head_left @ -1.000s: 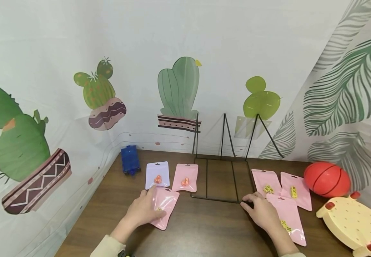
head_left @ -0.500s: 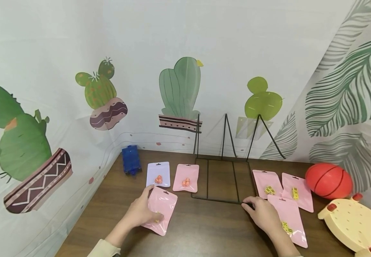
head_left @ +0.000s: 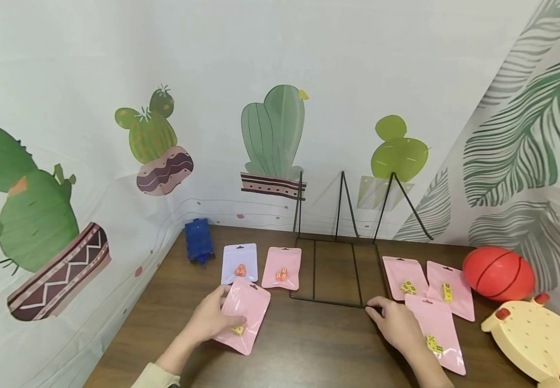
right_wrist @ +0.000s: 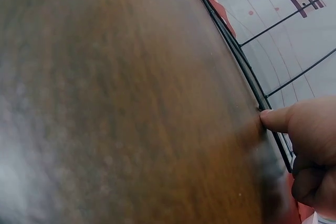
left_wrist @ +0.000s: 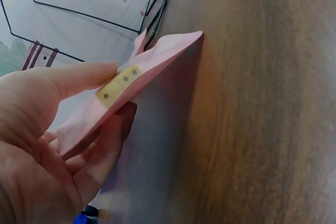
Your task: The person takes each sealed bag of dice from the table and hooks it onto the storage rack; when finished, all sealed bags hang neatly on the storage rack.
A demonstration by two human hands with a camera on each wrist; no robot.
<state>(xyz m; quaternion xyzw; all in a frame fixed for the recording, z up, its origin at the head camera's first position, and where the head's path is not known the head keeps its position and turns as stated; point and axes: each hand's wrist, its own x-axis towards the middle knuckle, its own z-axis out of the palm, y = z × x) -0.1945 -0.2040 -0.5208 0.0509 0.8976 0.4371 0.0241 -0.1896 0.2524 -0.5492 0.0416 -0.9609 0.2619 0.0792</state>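
Observation:
In the head view my left hand (head_left: 207, 317) holds a pink zip bag (head_left: 250, 307) by its left side. The left wrist view shows the thumb on top, over yellow dice (left_wrist: 119, 85) inside, with fingers underneath; the bag is tilted off the wooden table. My right hand (head_left: 396, 321) grips the front right corner of a black wire rack (head_left: 325, 300). In the right wrist view one fingertip (right_wrist: 270, 119) presses its rail, and the other fingers are curled and partly hidden. Behind the left hand lie a lilac bag (head_left: 241, 256) and a pink bag (head_left: 280, 258), both with orange dice.
Right of the rack lie three pink bags (head_left: 403, 269) with yellow dice, partly overlapping. Beyond them are a red ball (head_left: 498, 273) and a cream perforated board (head_left: 541, 334) with red-tipped feet. A blue object (head_left: 199, 240) sits at the back left, near the patterned cloth.
My left hand has shifted slightly left and towards me with the pink bag, whose left side has lifted. The right hand keeps its place at the rack corner. The head view has shifted slightly.

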